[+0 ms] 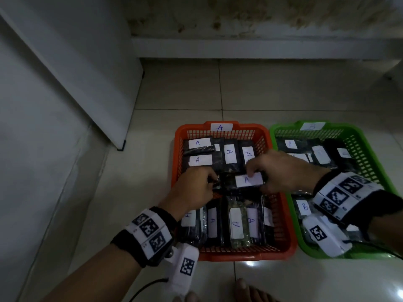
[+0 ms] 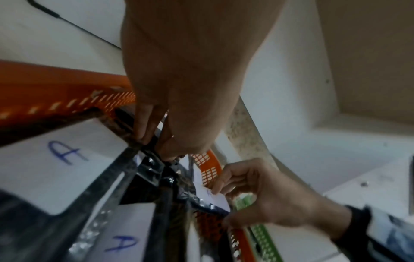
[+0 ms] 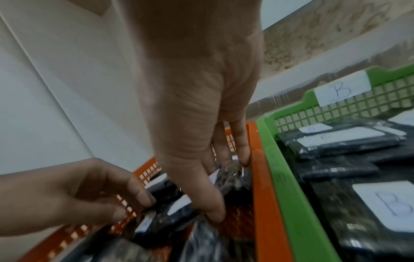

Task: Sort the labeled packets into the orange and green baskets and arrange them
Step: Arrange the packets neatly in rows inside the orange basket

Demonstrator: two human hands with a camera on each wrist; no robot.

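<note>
Held packet: I see a dark packet (image 1: 242, 182) with a white label marked A, lying crosswise over the middle of the orange basket (image 1: 283, 216), held at both ends.
Left grip: my left hand (image 1: 194, 188) has its fingers curled, pinching the packet's left end; the left wrist view shows the fingertips (image 2: 145, 134) closed on the dark plastic edge.
Right grip: my right hand (image 1: 283, 171) is clamped on the packet's right end, thumb and fingers around it, one fingertip on the label.
Other A packets: a far row (image 1: 229, 152) and a near row (image 1: 236, 223) of dark packets with A labels lie flat in the orange basket, the held one between the two rows.
Orange basket: it sits on the tiled floor (image 1: 185, 88), with a white A tag (image 1: 220, 127) on its far rim.
Green basket: the green basket (image 1: 370, 147) stands just beside the orange one on its right, rims touching or nearly so in the right wrist view; a B tag (image 1: 311, 126) is on its far rim.
B packets: dark packets (image 1: 305, 207) with B labels lie inside the green basket, partly hidden by my right wrist.
Surroundings: a white panel (image 1: 87, 73) leans at the floor's left edge; a stained wall (image 1: 261, 16) runs along the far edge.
</note>
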